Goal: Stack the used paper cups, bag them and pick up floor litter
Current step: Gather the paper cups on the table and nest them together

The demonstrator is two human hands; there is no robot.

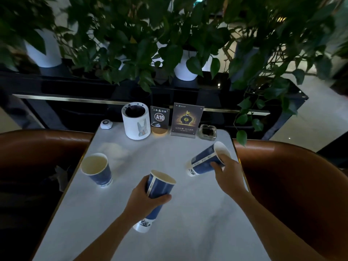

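Three blue paper cups with white bases are on or over the white marble table [169, 232]. My left hand [145, 200] grips one tall blue cup [160, 187] near the table's middle, its mouth tilted up and to the right. My right hand [226, 172] holds a second blue cup [205, 162] by its rim, tipped on its side with the mouth pointing right and the base left. A third cup [97, 169] stands upright and alone near the left edge.
Along the far edge stand a white rabbit-printed holder [136, 123], an A10 table sign [159, 121], an acrylic advert stand [186, 120], a glass ashtray [208, 132] and a call button [106, 124]. Brown leather chairs [293, 185] flank the table; potted plants hang behind.
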